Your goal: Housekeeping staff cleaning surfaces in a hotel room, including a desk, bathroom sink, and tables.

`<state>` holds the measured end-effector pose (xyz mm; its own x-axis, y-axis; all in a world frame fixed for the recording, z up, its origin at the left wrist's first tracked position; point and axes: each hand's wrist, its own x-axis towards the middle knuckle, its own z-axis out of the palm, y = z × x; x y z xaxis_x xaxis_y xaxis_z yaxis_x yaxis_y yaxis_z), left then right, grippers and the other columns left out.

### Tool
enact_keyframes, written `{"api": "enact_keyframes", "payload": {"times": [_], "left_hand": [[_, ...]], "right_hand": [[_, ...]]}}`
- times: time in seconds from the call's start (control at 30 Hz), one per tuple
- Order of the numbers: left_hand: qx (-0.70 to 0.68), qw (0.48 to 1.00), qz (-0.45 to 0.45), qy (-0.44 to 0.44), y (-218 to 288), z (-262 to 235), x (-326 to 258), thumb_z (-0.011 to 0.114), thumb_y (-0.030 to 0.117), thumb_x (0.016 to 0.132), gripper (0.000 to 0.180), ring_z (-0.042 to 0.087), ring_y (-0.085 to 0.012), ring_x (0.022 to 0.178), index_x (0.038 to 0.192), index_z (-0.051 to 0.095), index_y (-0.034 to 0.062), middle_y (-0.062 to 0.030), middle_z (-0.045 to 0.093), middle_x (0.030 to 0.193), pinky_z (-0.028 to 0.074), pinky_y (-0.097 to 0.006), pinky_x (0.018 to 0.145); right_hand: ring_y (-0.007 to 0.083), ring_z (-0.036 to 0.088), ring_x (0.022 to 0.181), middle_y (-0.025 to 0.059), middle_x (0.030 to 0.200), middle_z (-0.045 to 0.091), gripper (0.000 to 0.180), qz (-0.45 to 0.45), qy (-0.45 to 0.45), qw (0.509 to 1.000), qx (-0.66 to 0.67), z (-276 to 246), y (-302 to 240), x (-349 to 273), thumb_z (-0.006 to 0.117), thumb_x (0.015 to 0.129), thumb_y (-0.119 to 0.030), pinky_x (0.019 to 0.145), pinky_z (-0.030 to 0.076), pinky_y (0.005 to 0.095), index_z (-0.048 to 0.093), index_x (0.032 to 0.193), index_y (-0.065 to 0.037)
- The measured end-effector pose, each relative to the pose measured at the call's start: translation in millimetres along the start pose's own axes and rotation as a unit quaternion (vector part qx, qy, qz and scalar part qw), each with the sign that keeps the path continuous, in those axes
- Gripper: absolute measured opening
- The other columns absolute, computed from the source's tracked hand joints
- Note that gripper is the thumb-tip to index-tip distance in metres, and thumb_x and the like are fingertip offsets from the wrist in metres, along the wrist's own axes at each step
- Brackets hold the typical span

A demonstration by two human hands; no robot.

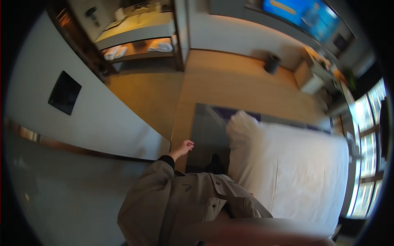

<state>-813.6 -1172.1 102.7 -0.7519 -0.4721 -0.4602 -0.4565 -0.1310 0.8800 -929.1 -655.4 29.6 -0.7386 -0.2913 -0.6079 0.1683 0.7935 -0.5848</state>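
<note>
Head view: left hand (183,147) hangs loosely curled, holding nothing, beside the white wall (94,119); the white bed (295,172) lies to its right. Right hand is blurred; grip unclear.

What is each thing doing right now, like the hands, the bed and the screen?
left hand: empty, fingers curled, hanging by the wall
right hand: hidden, can't tell
white bed cover: spread over the bed, corner rumpled
wall screen: switched on, blue
towels: lying on the shelf
</note>
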Motion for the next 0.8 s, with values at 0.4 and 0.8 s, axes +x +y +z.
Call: {"api": "enact_keyframes", "payload": {"times": [0.4,0.8], "left_hand": [[-0.269,0.888,-0.103,0.360,54,-170,110,0.052,0.007,0.084,0.014,0.060,-0.0142,0.068,0.096,0.057,0.0032,-0.0073,0.062,0.083,0.048,-0.025,0.059],[-0.324,0.836,-0.031,0.442,156,-419,272,0.055,0.014,0.086,0.021,0.060,-0.0143,0.070,0.104,0.057,0.0028,-0.0068,0.062,0.088,0.048,-0.024,0.061]], "right_hand": [[0.0212,0.064,0.068,0.0130,0.081,0.065,0.023,-0.375,-0.029,0.926,0.027,-10,-620,360,0.055,0.083,-0.017,0.063,0.049,0.0324,0.062,0.095,0.000],[0.0176,0.057,0.052,0.0091,0.061,0.060,0.018,-0.369,-0.283,0.857,-0.223,121,-719,501,0.054,0.077,-0.015,0.050,0.046,0.0359,0.064,0.071,-0.002]]}}
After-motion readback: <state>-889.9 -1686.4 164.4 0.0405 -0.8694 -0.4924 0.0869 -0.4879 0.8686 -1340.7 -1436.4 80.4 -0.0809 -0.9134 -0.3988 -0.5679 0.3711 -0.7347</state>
